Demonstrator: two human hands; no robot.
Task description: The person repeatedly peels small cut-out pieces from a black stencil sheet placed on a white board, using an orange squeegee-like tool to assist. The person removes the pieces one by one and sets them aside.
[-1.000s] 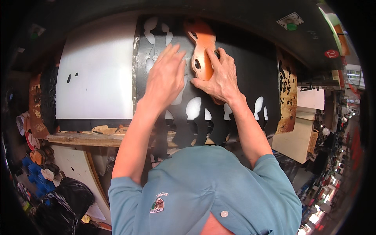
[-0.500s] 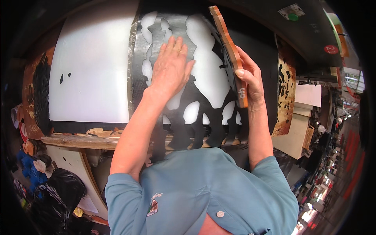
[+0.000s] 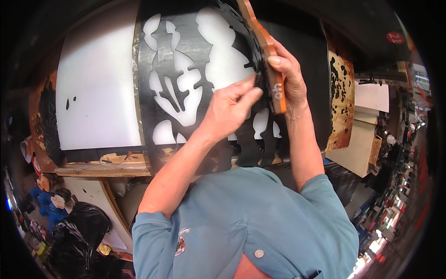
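My right hand [image 3: 290, 74] grips a cutting die [image 3: 265, 42] with an orange wooden back, thumb on the near face. The die stands on edge, tilted, its dark blade side turned left. My left hand [image 3: 234, 104], slightly smeared by motion, is curled beside that blade side, thumb and fingers drawn together. Whatever they pinch is too small or hidden to make out. Under both hands lies a black sheet [image 3: 186, 44] with several shaped cut-outs, and the white board shows through them. Its near edge hangs in strips over the bench front.
Left of the sheet is a bare stretch of white cutting board [image 3: 100, 83] with two small black scraps. A wooden bench edge [image 3: 102, 171] runs in front. Black plastic bags [image 3: 83, 228] lie low at left. A worn, speckled panel [image 3: 341, 102] and pale boxes [image 3: 355, 144] stand at right.
My left hand has lifted off the sheet's cut-outs and moved right to the die's blade side, its fingers curling in. The die in my right hand has shifted slightly left and up.
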